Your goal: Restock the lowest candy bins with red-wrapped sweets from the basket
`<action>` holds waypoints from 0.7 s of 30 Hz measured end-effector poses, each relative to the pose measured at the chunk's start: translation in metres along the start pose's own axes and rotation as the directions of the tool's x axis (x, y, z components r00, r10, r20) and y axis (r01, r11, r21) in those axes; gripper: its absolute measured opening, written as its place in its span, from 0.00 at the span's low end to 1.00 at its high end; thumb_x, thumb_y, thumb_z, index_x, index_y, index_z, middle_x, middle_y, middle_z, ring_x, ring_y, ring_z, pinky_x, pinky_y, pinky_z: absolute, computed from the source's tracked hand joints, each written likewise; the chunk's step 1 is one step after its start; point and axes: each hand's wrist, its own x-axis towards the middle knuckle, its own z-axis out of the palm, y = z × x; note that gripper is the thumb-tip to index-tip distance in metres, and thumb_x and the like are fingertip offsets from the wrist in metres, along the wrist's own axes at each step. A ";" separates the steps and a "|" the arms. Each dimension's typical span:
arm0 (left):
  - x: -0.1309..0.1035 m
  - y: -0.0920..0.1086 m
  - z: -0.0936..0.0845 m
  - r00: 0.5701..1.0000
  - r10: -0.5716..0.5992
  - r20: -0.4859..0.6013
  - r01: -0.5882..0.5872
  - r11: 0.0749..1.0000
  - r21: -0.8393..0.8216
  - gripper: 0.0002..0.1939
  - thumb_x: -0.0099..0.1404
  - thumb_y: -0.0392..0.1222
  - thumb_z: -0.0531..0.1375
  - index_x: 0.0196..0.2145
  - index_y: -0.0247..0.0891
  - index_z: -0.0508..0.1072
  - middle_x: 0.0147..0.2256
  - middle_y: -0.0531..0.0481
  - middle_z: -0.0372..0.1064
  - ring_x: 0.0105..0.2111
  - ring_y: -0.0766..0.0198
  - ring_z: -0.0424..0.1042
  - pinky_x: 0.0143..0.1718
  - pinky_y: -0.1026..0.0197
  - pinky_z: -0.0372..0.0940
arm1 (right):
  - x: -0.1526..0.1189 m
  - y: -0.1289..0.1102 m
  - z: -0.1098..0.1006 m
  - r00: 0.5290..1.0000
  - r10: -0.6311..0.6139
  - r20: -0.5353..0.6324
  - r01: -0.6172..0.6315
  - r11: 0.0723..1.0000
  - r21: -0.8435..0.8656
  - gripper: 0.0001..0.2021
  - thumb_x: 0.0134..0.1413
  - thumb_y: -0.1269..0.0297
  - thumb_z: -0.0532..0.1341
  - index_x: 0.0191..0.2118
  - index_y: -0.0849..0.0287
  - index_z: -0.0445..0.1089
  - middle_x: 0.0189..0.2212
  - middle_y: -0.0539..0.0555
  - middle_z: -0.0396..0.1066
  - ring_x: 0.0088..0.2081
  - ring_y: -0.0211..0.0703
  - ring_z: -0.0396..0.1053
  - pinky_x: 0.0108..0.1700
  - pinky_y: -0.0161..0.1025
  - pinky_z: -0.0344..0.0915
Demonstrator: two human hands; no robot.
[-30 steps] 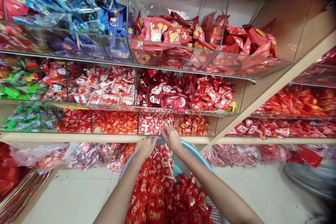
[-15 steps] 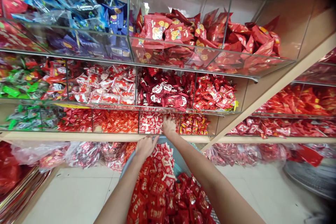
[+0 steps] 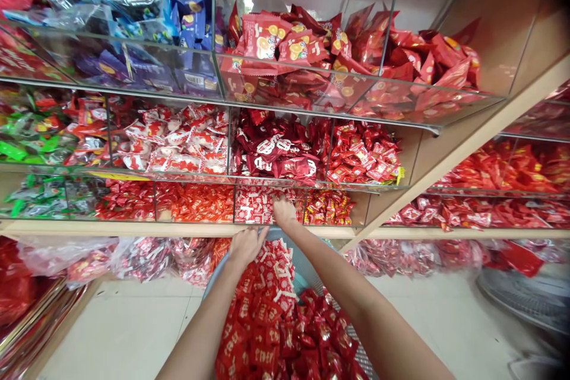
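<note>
My left hand (image 3: pixel 246 244) is closed over the far rim of a blue plastic basket (image 3: pixel 307 264). Inside the basket lie small red-and-white wrapped candies (image 3: pixel 276 267) at the far end, with larger red packets (image 3: pixel 256 332) and shiny dark red wrapped candies (image 3: pixel 318 338) nearer me. My right hand (image 3: pixel 284 212) reaches over the rim into a bottom-row shelf bin that holds the same red-and-white wrapped candies (image 3: pixel 252 205). Its fingers are curled down among them, and the fingertips are hidden, so what they grip cannot be made out.
Clear dividers split the shelves; a wooden ledge (image 3: pixel 169 229) edges the bottom row. Orange-printed red packets (image 3: pixel 265 41) and blue packets (image 3: pixel 196 24) fill upper bins. Bagged candies (image 3: pixel 145 258) lie beneath the ledge. A grey round object (image 3: pixel 525 297) rests on the tiled floor at right.
My right hand has shifted slightly left within the candy bin, its fingers still curled. My left hand stays on the basket rim. The camera view has moved a little.
</note>
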 end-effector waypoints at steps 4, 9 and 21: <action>0.000 0.000 0.001 1.000 0.003 -0.017 -0.003 1.000 0.010 0.37 0.62 0.61 0.31 0.39 0.35 0.70 0.36 0.40 0.72 0.36 0.56 0.71 0.39 0.56 0.61 | -0.004 0.005 -0.006 1.000 -0.017 0.005 0.017 0.999 0.052 0.12 0.55 0.72 0.52 0.44 0.60 0.67 0.40 0.63 0.69 0.41 0.45 0.69 0.40 0.38 0.63; 0.000 0.000 0.001 1.000 0.008 -0.029 -0.008 1.000 0.022 0.36 0.62 0.61 0.31 0.38 0.35 0.70 0.35 0.41 0.72 0.36 0.55 0.71 0.37 0.56 0.61 | -0.006 0.014 -0.015 1.000 -0.023 -0.010 0.024 0.993 0.117 0.09 0.55 0.67 0.53 0.38 0.59 0.68 0.34 0.58 0.71 0.36 0.43 0.69 0.34 0.34 0.61; 0.002 -0.002 0.003 0.999 0.012 -0.039 -0.011 1.000 0.006 0.37 0.61 0.62 0.31 0.37 0.35 0.70 0.34 0.41 0.72 0.34 0.55 0.71 0.36 0.56 0.61 | -0.010 0.024 -0.023 0.985 -0.006 -0.170 0.099 0.833 0.545 0.04 0.47 0.66 0.59 0.25 0.59 0.67 0.28 0.51 0.69 0.32 0.38 0.66 0.33 0.32 0.58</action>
